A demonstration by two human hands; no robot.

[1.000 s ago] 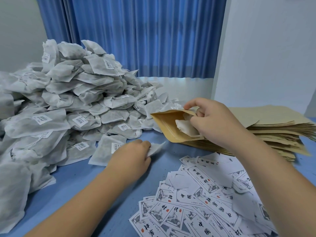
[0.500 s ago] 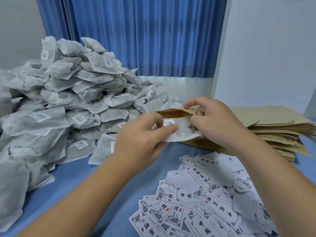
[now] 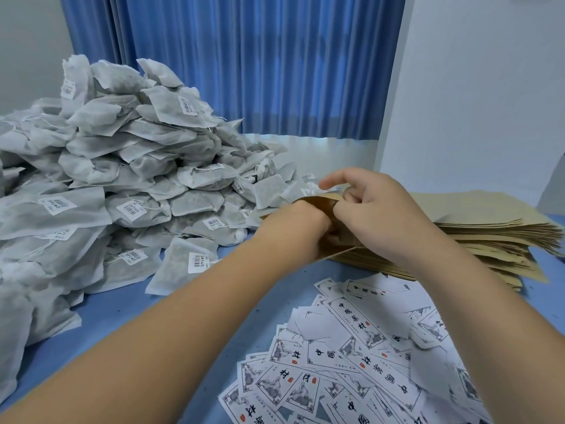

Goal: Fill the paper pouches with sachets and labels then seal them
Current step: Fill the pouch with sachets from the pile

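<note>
Sachet pile (image 3: 122, 179) fills frame left. Centre: left hand (image 3: 293, 228) sunk in the paper pouch (image 3: 321, 202) mouth, fingers hidden, so cannot tell its grip. Right hand (image 3: 376, 215) pinches the upper rim, keeping it agape. Best push the sachet flat to the bottom, rim lifted. Mouth faces frame left; long axis runs left-right, over the pouch stack (image 3: 489, 228).

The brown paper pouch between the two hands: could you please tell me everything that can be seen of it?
The brown paper pouch looks like flat kraft paper, tan outside and darker brown inside its open mouth. It is held tilted over the stack of tan paper pouches, with its mouth toward the pile of white mesh sachets. The right hand pinches its upper rim. The left hand reaches into it, fingers hidden. Its contents are hidden.
</note>
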